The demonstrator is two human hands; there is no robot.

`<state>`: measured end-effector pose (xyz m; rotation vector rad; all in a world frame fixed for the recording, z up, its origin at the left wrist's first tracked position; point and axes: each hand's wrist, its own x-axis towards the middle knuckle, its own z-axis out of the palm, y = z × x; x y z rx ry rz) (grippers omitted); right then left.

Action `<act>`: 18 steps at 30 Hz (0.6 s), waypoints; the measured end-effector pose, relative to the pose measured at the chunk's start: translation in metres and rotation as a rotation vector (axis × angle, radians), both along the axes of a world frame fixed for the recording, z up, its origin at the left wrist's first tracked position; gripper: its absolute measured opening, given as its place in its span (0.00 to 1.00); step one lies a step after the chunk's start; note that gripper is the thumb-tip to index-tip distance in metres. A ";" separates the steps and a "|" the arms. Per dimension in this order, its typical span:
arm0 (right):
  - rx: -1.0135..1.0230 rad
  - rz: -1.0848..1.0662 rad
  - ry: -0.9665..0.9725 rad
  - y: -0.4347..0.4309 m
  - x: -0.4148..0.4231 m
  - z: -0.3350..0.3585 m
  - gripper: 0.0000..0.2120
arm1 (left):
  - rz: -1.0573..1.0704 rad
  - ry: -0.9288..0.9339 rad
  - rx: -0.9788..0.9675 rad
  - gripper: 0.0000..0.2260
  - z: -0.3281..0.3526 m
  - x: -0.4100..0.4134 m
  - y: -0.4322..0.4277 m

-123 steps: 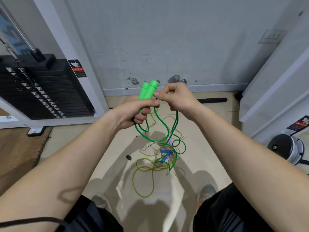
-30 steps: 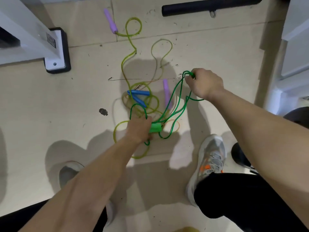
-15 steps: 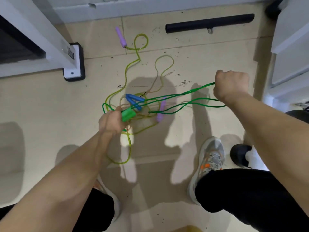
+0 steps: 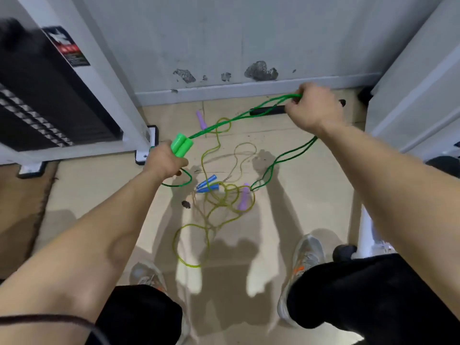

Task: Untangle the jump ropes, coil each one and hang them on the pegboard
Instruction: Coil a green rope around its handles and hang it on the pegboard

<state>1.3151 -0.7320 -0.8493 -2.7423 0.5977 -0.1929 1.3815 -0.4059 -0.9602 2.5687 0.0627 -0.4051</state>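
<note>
My left hand (image 4: 166,160) grips both bright green handles (image 4: 181,144) of the green jump rope (image 4: 283,158). My right hand (image 4: 312,107) holds that cord bunched in a fist, up and to the right, so two strands run taut between my hands. A doubled loop hangs from my right hand down to the floor tangle. On the floor lie a yellow-green rope (image 4: 206,235) with purple handles (image 4: 244,200) (image 4: 201,120) and a thin pale cord (image 4: 239,155) with blue handles (image 4: 207,186). No pegboard is in view.
A white-framed weight-stack machine (image 4: 74,95) stands at the left, its foot (image 4: 149,145) near my left hand. A black bar (image 4: 268,110) lies along the grey wall. White equipment (image 4: 418,75) rises at the right. My shoes (image 4: 306,257) stand just short of the tangle.
Both hands have risen from near the floor and spread apart. The green rope is now pulled taut between them, and its loop is lifting out of the tangle. My view has tilted up toward the wall.
</note>
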 end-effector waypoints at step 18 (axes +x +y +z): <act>0.234 0.242 -0.379 0.085 -0.007 0.192 0.10 | -0.086 -0.084 -0.138 0.30 0.147 -0.057 0.024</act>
